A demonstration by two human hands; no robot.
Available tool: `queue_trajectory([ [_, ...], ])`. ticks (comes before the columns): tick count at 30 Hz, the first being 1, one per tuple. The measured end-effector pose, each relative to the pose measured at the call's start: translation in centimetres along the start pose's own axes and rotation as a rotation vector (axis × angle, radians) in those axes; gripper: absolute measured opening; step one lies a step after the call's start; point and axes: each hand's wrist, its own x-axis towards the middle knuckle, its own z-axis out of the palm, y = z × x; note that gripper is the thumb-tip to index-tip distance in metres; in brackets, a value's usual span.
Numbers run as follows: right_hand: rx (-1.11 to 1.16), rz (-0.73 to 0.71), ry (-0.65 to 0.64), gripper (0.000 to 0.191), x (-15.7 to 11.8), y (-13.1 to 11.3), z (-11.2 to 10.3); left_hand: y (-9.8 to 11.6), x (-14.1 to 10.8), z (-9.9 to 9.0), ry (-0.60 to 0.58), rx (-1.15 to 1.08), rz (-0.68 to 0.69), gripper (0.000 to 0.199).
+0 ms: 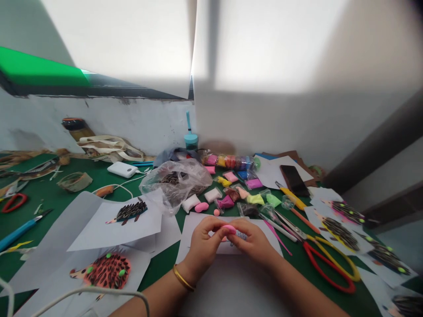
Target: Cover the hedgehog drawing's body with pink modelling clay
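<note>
Your left hand [204,242] and right hand [256,242] meet over a white sheet [188,229] at the near middle of a green-topped table [160,268]; thumbs and fingers of both are bent nearly closed, gripping a lump of pink clay [229,229] between them, just above the paper; a gold bangle [183,278] rings your left wrist.

The tabletop before you is crowded; small packets of coloured clay [254,199] lie scattered beyond your hands, near a clear plastic bag [178,180] of dark seeds and a long wrapped tube of colours [231,161]; to your left, hedgehog pictures [109,273] covered in seeds rest on loose paper, a white power bank [121,169] farther back; to your right lie scissors [301,234] with red and yellow handles, a yellow utility knife [292,198], a dark phone [294,179] and more seeded sheets [340,233] at the edge.

Behind the table, a scuffed pale wall [145,119] rises to a window part-covered by white hanging sheets [132,39], bright with light and shadow; a green panel [36,70] shows at far left; a blue lidded cup [191,140] stands by the wall.
</note>
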Motion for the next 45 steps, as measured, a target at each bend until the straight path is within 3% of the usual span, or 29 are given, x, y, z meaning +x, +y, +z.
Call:
queue_trajectory([
  [4,-0.077,-0.014,0.031,0.02,0.0,0.4,0.0,-0.6,-0.2,0.0,-0.001,0.066,0.039,0.042],
  [8,-0.203,-0.037,0.045,0.016,-0.2,0.3,0.3,-0.1,-0.1,-0.2,-0.056,0.12,0.08,0.014],
  [14,-0.006,-0.03,-0.021,0.022,0.0,0.2,0.0,0.0,-0.1,-0.1,-0.016,0.044,0.023,0.017],
  [18,-0.099,-0.04,0.024,0.021,-0.1,0.6,0.1,-0.5,-0.4,-0.1,-0.007,0.088,0.065,0.04],
  [22,-0.215,-0.06,0.045,0.019,-0.2,0.5,0.5,-0.1,-0.3,-0.1,-0.051,0.116,0.085,0.016],
  [28,-0.054,-0.048,-0.017,0.021,0.0,0.4,0.2,-0.4,-0.1,-0.1,-0.023,0.012,0.002,0.019],
  [32,-0.145,-0.053,0.038,0.024,0.1,0.7,0.4,-0.8,-0.2,-0.1,0.0,0.043,0.035,0.039],
  [36,-0.239,-0.091,0.054,0.02,-0.1,0.5,0.6,-0.3,-0.1,0.0,-0.038,0.068,0.04,0.015],
  [42,-0.088,-0.064,0.003,0.022,0.1,0.6,0.4,-0.5,0.0,0.2,0.007,-0.092,-0.097,0.025],
  [45,-0.105,-0.065,0.026,0.028,0.1,1.0,0.5,-1.0,-0.1,0.2,-0.003,-0.046,-0.06,0.038],
])
